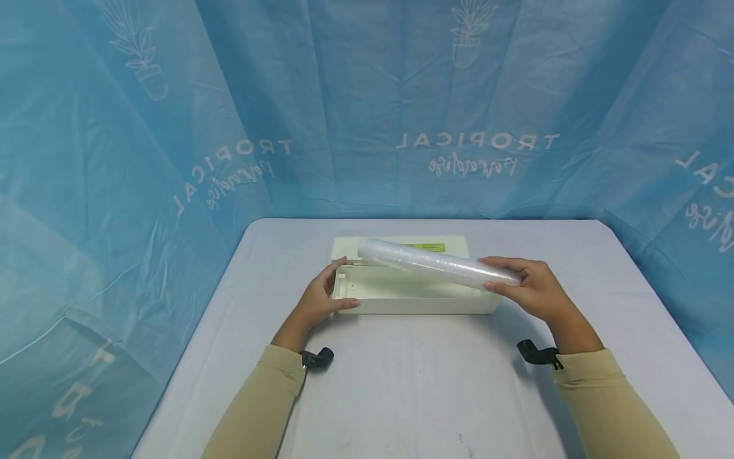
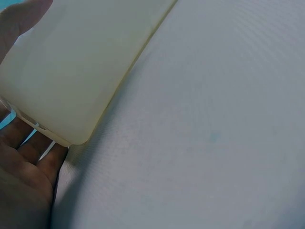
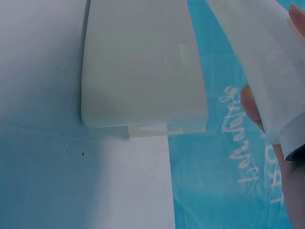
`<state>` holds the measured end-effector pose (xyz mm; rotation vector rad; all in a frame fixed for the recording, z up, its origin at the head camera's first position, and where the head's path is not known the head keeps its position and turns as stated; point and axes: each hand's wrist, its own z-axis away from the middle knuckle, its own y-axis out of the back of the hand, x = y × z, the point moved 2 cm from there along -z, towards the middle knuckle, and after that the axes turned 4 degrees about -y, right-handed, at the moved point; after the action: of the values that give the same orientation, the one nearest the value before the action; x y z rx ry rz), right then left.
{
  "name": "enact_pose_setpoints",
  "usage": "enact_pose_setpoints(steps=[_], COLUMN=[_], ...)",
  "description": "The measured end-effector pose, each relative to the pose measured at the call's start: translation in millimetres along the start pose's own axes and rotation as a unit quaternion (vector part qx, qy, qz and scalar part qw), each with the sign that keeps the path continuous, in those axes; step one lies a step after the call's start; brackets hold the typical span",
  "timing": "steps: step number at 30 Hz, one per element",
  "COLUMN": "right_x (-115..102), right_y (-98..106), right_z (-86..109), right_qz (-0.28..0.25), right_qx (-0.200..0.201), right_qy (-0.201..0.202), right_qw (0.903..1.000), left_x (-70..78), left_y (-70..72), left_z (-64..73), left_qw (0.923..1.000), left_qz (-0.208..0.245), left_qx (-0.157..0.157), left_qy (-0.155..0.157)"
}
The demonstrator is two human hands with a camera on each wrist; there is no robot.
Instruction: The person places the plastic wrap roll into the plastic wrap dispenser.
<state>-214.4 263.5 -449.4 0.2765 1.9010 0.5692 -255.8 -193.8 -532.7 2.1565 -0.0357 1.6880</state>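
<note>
A pale cream plastic wrap dispenser box point(image 1: 378, 306) stands at the middle of the table with its lid point(image 1: 346, 245) raised at the back. My left hand point(image 1: 317, 298) grips the box's left end, thumb on the front wall and fingers behind. In the left wrist view, the thumb overlaps the smooth front wall point(image 2: 81, 71). My right hand point(image 1: 536, 290) holds a roll of clear plastic wrap point(image 1: 430, 262) by its right end. The roll slants over the open box, its left end higher and overlapping the lid. In the right wrist view, the roll point(image 3: 267, 62) shows a dark core opening.
A white cloth covers the table point(image 1: 413, 382). Blue printed curtains point(image 1: 355, 95) hang behind it and along both sides. A yellow-green label point(image 1: 429, 247) is on the lid. Black wrist cameras point(image 1: 538, 352) sit at both cuffs.
</note>
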Motion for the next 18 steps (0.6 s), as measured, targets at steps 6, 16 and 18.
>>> enact_pose_setpoints(steps=[6, 16, 18], right_x=[0.4, -5.2, -6.7], right_y=[-1.1, -3.8, -3.8], right_z=[-2.2, -6.2, -6.3], right_qz=[0.006, 0.002, 0.000], right_qx=[-0.015, -0.036, -0.039], right_qy=[-0.017, -0.018, -0.020], right_qw=[0.9997, 0.9992, 0.9990], left_x=[-0.4, -1.1, -1.2], left_y=[0.7, 1.0, 0.9], left_z=[0.4, 0.5, 0.5], left_qw=[1.0000, 1.0000, 1.0000], left_qz=[0.003, 0.002, 0.002], left_qx=[-0.005, -0.001, -0.002], left_qy=[-0.007, -0.002, 0.000])
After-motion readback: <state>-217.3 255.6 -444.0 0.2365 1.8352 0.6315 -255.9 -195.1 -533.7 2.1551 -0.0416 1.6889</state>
